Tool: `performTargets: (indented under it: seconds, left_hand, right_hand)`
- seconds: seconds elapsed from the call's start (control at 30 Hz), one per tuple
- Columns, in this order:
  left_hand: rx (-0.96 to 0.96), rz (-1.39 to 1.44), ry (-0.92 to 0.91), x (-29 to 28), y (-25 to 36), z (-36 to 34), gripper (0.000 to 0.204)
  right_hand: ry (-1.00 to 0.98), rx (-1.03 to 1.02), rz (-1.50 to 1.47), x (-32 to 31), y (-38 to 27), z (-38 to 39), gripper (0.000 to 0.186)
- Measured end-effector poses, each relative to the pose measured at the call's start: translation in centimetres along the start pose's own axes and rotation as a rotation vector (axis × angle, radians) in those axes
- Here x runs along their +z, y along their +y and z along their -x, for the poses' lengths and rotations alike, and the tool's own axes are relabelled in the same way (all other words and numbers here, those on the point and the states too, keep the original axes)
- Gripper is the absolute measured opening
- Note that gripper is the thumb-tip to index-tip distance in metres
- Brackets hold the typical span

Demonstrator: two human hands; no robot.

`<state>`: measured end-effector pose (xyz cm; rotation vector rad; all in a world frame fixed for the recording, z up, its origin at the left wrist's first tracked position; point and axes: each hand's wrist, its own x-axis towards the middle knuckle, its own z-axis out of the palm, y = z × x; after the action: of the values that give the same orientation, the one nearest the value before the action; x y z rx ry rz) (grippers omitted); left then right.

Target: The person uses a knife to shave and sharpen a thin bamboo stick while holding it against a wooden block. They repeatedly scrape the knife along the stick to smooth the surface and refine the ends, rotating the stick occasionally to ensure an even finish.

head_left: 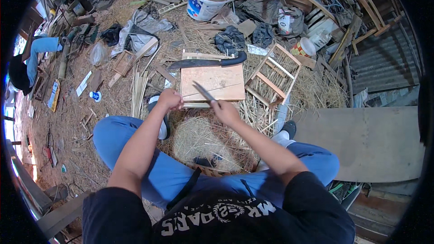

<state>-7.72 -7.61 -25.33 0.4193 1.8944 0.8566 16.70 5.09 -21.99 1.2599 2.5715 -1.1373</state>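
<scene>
Head view: brown earth floor [74,129] strewn with straw-like shavings, a grey corrugated metal sheet [384,65] at far right.
At the far side stands a round white plastic bucket [209,1]; in the middle lies a pale rectangular wooden board [203,76], a dark-bladed, black-handled machete [199,63] across its far part and a pale slatted wooden frame [271,85] to its right. Over the board's near part runs a thin, nearly straight wooden strip [227,86], crossed in view by a narrow grey-bladed knife [204,91]; whether they touch, one cannot tell. At the board's near left corner, the curled left hand [171,100] pinches the strip's left end; the right hand [227,113], at the near edge, is wrapped round the knife's near end, forearm slanting forward and left.
</scene>
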Motion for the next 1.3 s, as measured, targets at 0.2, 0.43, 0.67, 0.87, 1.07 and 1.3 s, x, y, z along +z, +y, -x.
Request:
performTargets:
  seconds: [0.2, 0.43, 0.67, 0.87, 1.07, 1.3]
  left_hand:
    - [-0.027, -0.04, -0.027, 0.0, -0.4, 0.2, 0.015]
    - [0.099, 0.023, -0.002, 0.9, -2.0, -0.4, 0.018]
    - [0.204, -0.086, 0.054, 1.7, -4.2, -2.2, 0.033]
    - [0.315, -0.144, 0.096, 1.6, -3.5, -1.0, 0.036]
    - [0.237, -0.183, 0.045, 1.5, -3.5, -1.4, 0.031]
    - [0.233, -0.14, 0.044, 0.8, -4.2, -0.5, 0.029]
  right_hand:
    - [0.076, 0.042, 0.048, 6.1, -3.3, -0.7, 0.054]
    - [0.102, 0.1, 0.014, 6.7, -5.2, -0.2, 0.052]
    - [0.095, 0.14, 0.025, 6.8, -5.4, -0.2, 0.055]
    - [0.024, 0.134, 0.067, 5.8, -5.9, -0.5, 0.057]
    - [0.017, 0.196, 0.109, 4.9, -4.5, -0.6, 0.061]
    - [0.077, 0.32, 0.195, -1.1, 1.7, 0.8, 0.064]
